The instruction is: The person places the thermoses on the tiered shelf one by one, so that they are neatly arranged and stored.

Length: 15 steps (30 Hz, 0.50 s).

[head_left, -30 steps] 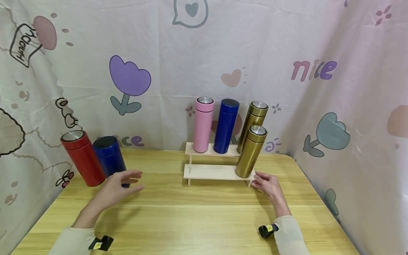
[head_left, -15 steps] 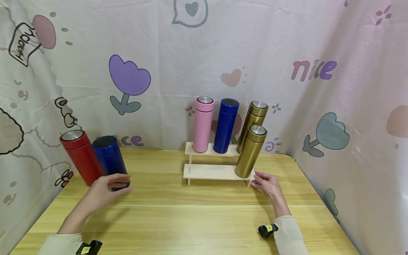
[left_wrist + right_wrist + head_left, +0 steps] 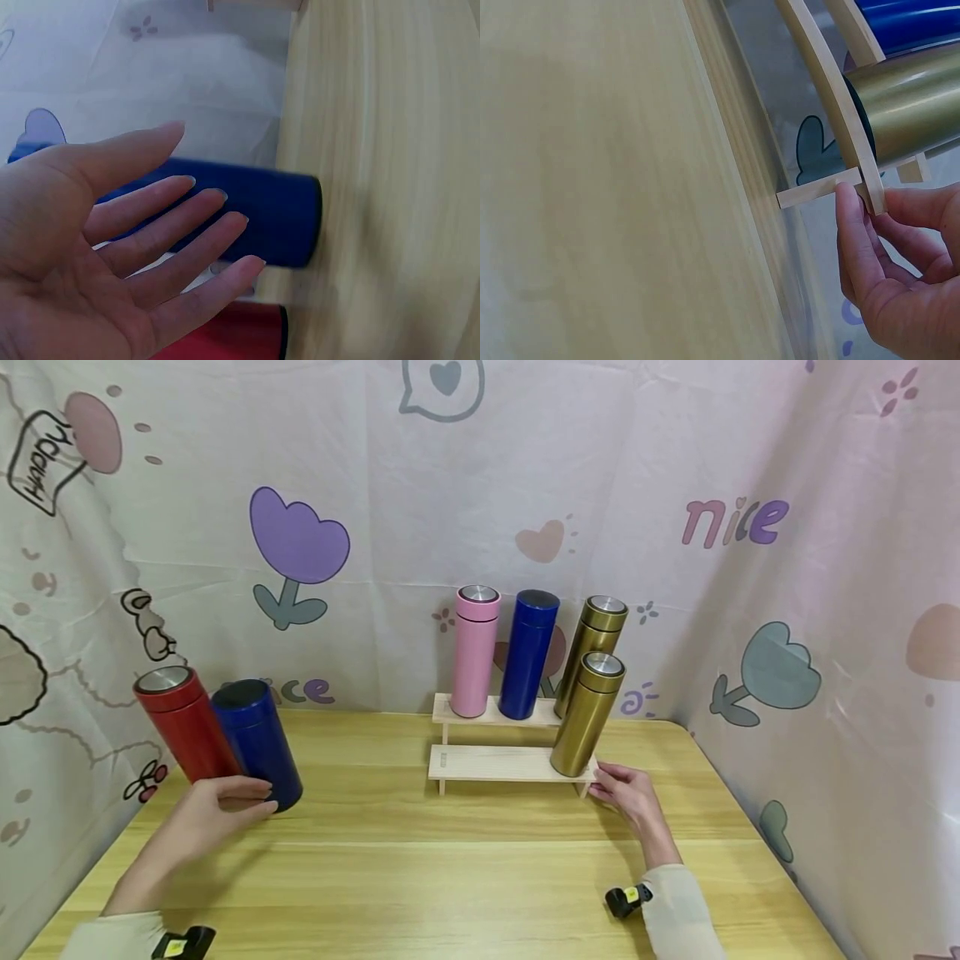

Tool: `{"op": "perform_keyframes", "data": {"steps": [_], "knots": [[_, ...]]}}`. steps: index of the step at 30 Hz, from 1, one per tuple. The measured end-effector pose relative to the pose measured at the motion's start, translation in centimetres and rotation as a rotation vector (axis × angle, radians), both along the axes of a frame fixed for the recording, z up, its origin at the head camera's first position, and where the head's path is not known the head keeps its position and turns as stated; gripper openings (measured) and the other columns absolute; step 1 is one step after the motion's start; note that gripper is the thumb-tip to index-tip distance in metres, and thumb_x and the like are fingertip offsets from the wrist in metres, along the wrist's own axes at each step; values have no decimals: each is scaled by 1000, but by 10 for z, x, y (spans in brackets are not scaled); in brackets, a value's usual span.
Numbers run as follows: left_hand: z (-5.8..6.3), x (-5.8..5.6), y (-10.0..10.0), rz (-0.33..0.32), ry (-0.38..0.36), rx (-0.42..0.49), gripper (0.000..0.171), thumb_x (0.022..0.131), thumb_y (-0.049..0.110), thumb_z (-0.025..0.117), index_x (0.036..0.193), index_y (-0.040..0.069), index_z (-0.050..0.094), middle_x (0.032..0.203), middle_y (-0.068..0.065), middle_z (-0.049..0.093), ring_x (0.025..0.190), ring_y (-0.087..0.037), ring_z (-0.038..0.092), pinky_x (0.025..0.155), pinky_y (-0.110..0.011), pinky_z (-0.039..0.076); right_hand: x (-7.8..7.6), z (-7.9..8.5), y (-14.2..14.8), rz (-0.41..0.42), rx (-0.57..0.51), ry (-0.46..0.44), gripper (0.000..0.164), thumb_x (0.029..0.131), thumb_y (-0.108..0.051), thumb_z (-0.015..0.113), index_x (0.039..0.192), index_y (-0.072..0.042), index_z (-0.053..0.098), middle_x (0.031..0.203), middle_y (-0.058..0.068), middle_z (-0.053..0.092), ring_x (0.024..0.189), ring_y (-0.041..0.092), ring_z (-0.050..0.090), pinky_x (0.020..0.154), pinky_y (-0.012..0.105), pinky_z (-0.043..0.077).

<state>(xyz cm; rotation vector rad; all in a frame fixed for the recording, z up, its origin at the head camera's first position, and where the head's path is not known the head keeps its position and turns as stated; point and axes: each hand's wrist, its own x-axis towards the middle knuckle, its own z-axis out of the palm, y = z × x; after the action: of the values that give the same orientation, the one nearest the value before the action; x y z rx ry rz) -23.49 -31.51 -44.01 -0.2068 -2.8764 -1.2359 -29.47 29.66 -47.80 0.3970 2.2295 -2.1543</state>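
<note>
Backdrop cloth (image 3: 420, 468): one pale cloth, tulip doodles, hangs behind everything.
Surface (image 3: 420, 877): one wood-grain top, carries the lot.
Wooden stand (image 3: 487, 762): just one, two steps, right of centre, long axis running side to side. Same spot as a second ago.
Bottle count: six total, so 2 blue, 2 gold, 1 pink, 1 red. All upright, lids up, long axes vertical.
Off the stand: red bottle (image 3: 187, 727) and wide blue bottle (image 3: 258, 743), side by side on the left of the surface.
Upper step: pink bottle (image 3: 472, 660), slim blue bottle (image 3: 527, 660), rear gold bottle (image 3: 596, 631), left to right.
Lower step: front gold bottle (image 3: 588, 722), right end.
Left grip (image 3: 210, 818): it's slid left since the earlier frames, past the wide blue bottle and now in front of the red one's lower part, so the blue base shows properly. Fingers apart, nothing held; can't tell if they touch the red.
Right grip (image 3: 628, 797): hasn't budged, thumb and fingers clamped on the stand's lower right end.
Wrist cams: two, left wrist camera (image 3: 183, 946) and right wrist camera (image 3: 628, 900), both black.
</note>
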Motion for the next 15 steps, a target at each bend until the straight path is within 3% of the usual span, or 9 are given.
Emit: {"op": "perform_keyframes", "data": {"steps": [7, 12, 15], "knots": [[-8, -2, -19, 57, -20, -27, 49, 96, 26, 75, 124, -13, 65, 113, -25, 76, 80, 9, 66, 67, -20, 58, -1, -1, -1, 3, -11, 0, 50, 102, -2, 61, 145, 16, 45, 100, 9, 69, 80, 10, 70, 79, 21, 63], [-12, -5, -26, 90, -34, -62, 62, 96, 29, 74, 135, -16, 54, 116, -29, 73, 79, 11, 63, 66, -20, 56, -1, -1, 0, 1, -9, 0, 49, 102, -2, 60, 146, 16, 45, 102, 9, 70, 82, 10, 70, 79, 20, 63], [-14, -9, -27, 90, -44, -75, 70, 96, 32, 74, 140, -17, 48, 124, -33, 69, 87, -2, 68, 67, -20, 56, 0, 0, 0, 3, -13, 0, 50, 102, -2, 60, 146, 16, 44, 102, 7, 70, 82, 10, 70, 79, 20, 62]]}}
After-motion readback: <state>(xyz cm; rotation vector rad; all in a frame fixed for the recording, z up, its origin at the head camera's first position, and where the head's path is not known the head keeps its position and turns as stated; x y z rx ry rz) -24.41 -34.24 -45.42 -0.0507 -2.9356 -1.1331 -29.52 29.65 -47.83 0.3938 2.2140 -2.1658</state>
